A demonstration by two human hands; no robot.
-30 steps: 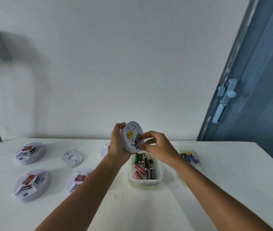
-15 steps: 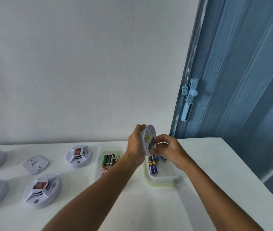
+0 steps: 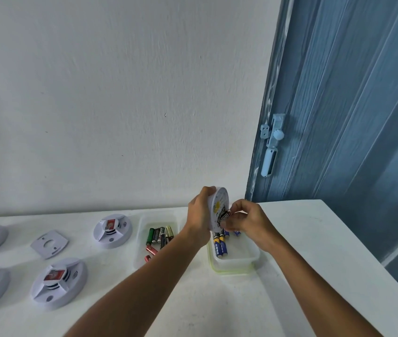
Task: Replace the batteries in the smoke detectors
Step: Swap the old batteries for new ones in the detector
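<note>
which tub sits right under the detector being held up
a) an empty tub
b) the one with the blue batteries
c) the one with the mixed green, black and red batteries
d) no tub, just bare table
b: the held smoke detector, gripped by the left hand, hangs over the tub with the green rim holding blue batteries; the mixed batteries lie in the tub further left.

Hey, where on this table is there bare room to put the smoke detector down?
Bare table lies right of the blue-battery tray, out to the edge, and along the near edge under the forearms. The left is crowded: four detectors, a mounting plate, then the mixed-battery tray.
</note>
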